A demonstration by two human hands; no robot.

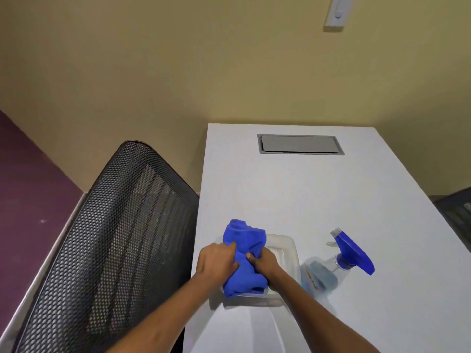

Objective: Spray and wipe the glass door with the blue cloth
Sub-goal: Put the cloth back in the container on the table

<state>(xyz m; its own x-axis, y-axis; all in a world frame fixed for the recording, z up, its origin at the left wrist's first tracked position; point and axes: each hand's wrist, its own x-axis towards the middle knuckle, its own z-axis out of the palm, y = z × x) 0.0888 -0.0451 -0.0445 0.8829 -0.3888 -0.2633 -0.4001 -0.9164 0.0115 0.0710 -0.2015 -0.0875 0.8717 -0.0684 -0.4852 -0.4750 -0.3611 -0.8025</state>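
Observation:
A crumpled blue cloth lies over a clear plastic tray near the white table's left front edge. My left hand grips the cloth's left side, and my right hand grips its right side. To the right of the tray, a clear spray bottle with a blue trigger head lies tilted on the table, apart from both hands. No glass door is in view.
The white table has a grey cable hatch at its far end. A black mesh chair back stands close to the table's left edge. A beige wall with a switch plate is behind.

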